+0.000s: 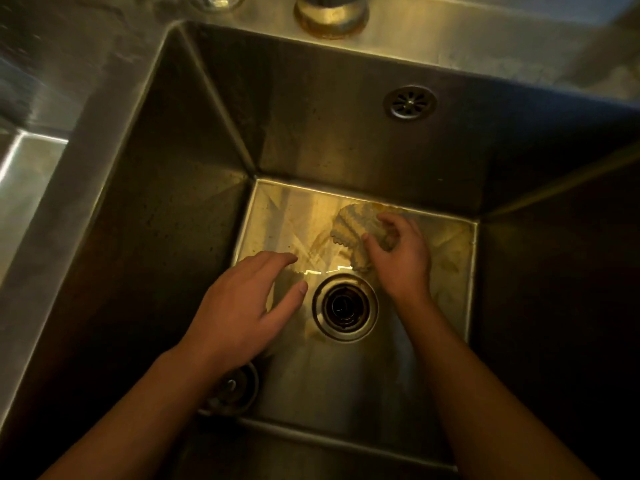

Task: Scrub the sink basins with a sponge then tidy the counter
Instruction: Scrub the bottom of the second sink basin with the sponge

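Hands both reach down into a deep steel sink basin (173, 202), seen from straight above. The right hand (401, 258) grasps the sponge (349, 223), a pale, ribbed, cloth-like pad, with the thumb and curled fingers bunching its right part. The pad lies on the basin floor near the far edge, right of the middle, just beyond the drain (344, 306); its near end reaches almost to the drain's rim.

The left hand (242, 306) is released and holds nothing: its fingers are stretched out and slightly spread, pointing toward the far right, over the floor just left of the drain. Whether its fingertips touch the steel cannot be told. The two hands are near each other but apart, with the drain between them.

The drain sits at about the middle of the floor, an open round hole with a bright ring. A round metal strainer (235, 386) lies in the near left corner of the floor, partly hidden under the left wrist. The floor shows yellowish streaks and a wet shine around the pad.

High on the far wall is a round overflow grille (409, 102). On the far rim stands a tap base (330, 15) with a rusty ring at its foot, and left of it a glass (218, 0), cut off by the frame. A second basin (24, 181) shows at the left edge.
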`<state>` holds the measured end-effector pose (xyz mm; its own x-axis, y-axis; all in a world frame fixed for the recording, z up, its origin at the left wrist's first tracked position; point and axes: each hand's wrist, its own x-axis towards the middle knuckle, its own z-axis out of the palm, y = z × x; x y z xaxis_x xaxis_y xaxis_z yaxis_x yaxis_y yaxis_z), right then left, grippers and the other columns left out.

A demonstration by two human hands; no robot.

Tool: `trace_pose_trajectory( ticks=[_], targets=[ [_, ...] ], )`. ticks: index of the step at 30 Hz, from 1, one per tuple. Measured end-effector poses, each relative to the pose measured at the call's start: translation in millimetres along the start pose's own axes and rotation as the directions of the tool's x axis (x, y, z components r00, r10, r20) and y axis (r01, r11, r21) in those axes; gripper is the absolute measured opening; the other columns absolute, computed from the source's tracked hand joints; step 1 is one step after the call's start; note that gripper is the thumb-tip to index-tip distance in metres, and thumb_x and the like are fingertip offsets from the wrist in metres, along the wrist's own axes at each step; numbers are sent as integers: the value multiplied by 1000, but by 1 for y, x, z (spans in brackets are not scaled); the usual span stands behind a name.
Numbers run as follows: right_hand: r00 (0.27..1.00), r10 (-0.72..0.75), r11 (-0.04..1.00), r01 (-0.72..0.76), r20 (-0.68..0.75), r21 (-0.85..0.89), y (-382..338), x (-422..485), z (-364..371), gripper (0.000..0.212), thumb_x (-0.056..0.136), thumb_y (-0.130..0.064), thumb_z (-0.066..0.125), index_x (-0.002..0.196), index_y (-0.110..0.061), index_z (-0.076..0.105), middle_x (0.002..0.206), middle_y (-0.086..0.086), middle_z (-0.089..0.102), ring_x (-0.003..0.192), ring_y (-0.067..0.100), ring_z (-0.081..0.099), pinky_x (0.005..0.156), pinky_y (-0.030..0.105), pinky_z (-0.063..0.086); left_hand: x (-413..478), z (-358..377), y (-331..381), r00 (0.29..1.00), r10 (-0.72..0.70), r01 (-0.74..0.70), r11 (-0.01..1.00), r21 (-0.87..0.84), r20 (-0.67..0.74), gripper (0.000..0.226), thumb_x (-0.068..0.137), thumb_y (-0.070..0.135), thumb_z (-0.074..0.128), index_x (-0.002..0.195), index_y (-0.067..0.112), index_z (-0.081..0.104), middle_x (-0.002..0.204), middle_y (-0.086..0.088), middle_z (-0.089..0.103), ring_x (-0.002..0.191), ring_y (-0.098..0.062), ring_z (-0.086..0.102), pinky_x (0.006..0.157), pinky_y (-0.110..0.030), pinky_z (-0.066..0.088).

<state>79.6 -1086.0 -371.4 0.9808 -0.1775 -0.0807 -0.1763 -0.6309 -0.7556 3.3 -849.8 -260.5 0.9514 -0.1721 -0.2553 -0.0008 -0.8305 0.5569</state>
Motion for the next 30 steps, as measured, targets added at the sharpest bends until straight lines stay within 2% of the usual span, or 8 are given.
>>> trace_pose_trajectory(
  ticks=[4,6,10,14,16,21,27,30],
  targets=[
    [997,-2,993,12,82,-116,8,12,7,47,84,-33,73,128,-24,62,128,0,56,122,22,49,104,34,42,2,-3,1,999,0,1,1000,14,-33,54,94,61,36,134,29,53,128,12,58,115,-6,53,93,-31,45],
    [991,10,989,9,133,-147,14,13,15,49,84,-34,72,132,-25,61,129,2,56,123,24,48,104,33,40,2,-4,0,999,-3,4,1000,20,-46,53,95,60,36,135,29,52,129,12,58,116,-5,52,93,-30,43],
    [989,37,984,-11,144,-178,16,2,23,49,86,-38,70,133,-30,59,127,1,55,122,24,48,102,32,40,3,-6,-1,999,-6,7,1000,7,-48,54,95,61,36,136,29,51,130,12,58,115,-6,53,93,-32,45],
    [960,-80,958,149,269,-246,9,-25,33,48,88,-38,65,135,-28,58,122,0,54,116,24,47,97,32,39,2,-6,-1,999,-11,11,1000,5,-42,55,94,63,35,136,30,51,128,13,57,114,-6,53,92,-31,46],
    [953,-97,951,173,286,-256,8,-25,34,46,90,-37,63,135,-28,58,121,0,54,116,24,47,96,32,40,2,-7,-1,999,-14,14,1000,-2,-42,56,94,64,34,137,31,50,129,14,57,115,-4,52,93,-30,45],
    [999,11,966,-1,36,-260,16,4,16,42,89,-31,63,129,-23,63,124,8,58,116,29,54,96,36,45,4,-8,-1,999,-6,6,1000,5,-52,56,95,64,34,136,30,51,130,13,57,115,-5,53,94,-32,46],
    [974,136,941,-183,-180,-284,38,15,-19,40,90,-27,62,128,-14,64,120,16,59,112,35,55,90,36,44,4,-8,0,999,1,-2,1000,-22,-55,56,95,64,33,136,31,51,130,13,58,115,-6,54,92,-31,46],
    [962,163,932,-224,-221,-285,39,19,-19,40,92,-25,60,130,-13,62,122,18,58,113,37,53,92,37,43,5,-7,0,999,9,-10,1000,-26,-53,55,95,63,34,135,30,52,129,14,58,115,-5,54,93,-31,46]
  ],
)
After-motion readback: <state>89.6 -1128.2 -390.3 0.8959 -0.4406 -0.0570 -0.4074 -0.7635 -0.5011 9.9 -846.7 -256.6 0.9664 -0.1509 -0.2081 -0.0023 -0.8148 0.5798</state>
